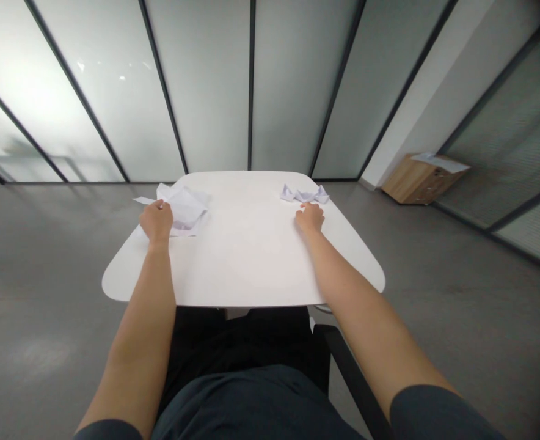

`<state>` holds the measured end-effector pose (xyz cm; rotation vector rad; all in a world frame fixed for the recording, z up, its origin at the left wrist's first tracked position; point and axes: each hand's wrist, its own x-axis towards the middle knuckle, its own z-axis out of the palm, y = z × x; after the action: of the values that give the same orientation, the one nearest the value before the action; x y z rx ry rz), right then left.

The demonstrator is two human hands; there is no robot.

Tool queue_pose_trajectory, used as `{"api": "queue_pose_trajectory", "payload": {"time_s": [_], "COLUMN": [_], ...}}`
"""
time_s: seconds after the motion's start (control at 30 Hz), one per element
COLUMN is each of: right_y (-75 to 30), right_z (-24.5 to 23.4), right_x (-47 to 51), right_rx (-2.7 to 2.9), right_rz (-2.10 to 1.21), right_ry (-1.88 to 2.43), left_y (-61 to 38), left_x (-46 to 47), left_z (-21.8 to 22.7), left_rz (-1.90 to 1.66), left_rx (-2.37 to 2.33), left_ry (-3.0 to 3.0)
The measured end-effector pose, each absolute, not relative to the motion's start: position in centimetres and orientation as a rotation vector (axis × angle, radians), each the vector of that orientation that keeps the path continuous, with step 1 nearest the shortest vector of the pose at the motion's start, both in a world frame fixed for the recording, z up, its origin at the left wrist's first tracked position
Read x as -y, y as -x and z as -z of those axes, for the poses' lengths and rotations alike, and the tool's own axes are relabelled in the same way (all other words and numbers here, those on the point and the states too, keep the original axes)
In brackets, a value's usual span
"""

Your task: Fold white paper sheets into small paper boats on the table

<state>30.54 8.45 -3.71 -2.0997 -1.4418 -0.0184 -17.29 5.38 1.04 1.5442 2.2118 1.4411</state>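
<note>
At the table's left side, my left hand (pixel 156 220) is closed in a pinch at the edge of some loose white paper (pixel 185 205). A narrow paper corner (pixel 144 200) juts out to the left past my fingers, over the table's edge. The paper sheets look creased and overlap each other. On the right, my right hand (pixel 310 217) rests low over the table, fingers loosely bent and apart, with nothing visible in them. Just beyond its fingertips lies a folded white paper piece (pixel 304 195) with pointed ends; I cannot tell whether the fingers touch it.
Both hands are over a white table (pixel 245 256) with rounded corners. A black chair armrest (pixel 352 373) is at my lower right. Frosted glass panels (pixel 206 85) with dark frames stand behind the table. A wooden cabinet (pixel 419 180) with paper on top sits at the right.
</note>
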Motion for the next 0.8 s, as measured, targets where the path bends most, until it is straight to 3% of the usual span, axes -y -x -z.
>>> {"api": "queue_pose_trajectory", "payload": {"time_s": [0.1, 0.3, 0.47, 0.6, 0.8], "right_y": [-29.9, -29.3, -29.3, -29.5, -28.7], "right_z": [3.8, 3.5, 3.2, 3.1, 2.6], "right_x": [-8.7, -10.9, -13.1, -13.5, -11.9], "right_rx": [1.579, 1.712, 1.703, 1.718, 1.756], "right_rz": [0.064, 0.142, 0.154, 0.155, 0.168], "right_ry": [2.068, 2.030, 2.059, 2.027, 1.910], "left_y": [17.2, 15.5, 13.8, 13.8, 15.7], "left_x": [-4.5, -3.9, -5.0, -5.8, -6.8], "left_z": [-1.3, -2.4, -0.7, 1.4, 2.5], "left_rz": [-1.480, -1.766, -1.228, -0.716, -0.643], "left_rx": [-2.429, -2.421, -2.055, -2.129, -2.251], "left_ry": [-1.363, -1.420, -2.159, -2.117, -1.943]}}
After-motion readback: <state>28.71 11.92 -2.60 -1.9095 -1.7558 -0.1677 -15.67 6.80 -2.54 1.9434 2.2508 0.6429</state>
